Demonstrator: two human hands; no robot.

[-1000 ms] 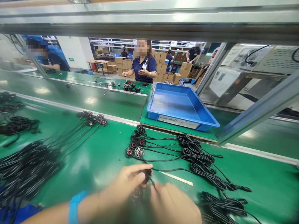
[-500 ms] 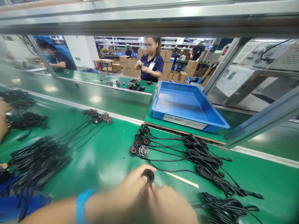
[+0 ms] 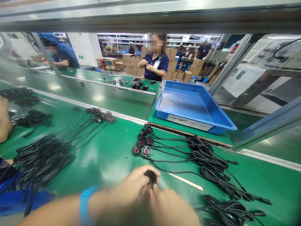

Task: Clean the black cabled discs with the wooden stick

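My left hand (image 3: 134, 185), with a blue band on its wrist, grips a small round black part (image 3: 150, 176) between thumb and fingers. Against it from the right, my right hand (image 3: 171, 205) has its fingers closed at the part's lower side, where a black cable seems to come out; the fingertips partly hide this. Just beyond my hands lie several round black cable heads (image 3: 146, 151) with red rings. Their cables run right to coiled black bundles (image 3: 211, 163). A pale flat stick (image 3: 185, 181) rests beside my right hand.
A blue tray (image 3: 188, 103) stands on a raised green board behind the cables. More coiled cables (image 3: 44, 157) lie at left, near another person's hand (image 3: 4, 121). A metal post (image 3: 263, 125) slants at right. A co-worker (image 3: 156, 62) stands across the line.
The view has shifted slightly, so the bench and tray appear a little farther right. Both hands keep their hold on the round part, with barely any visible movement.
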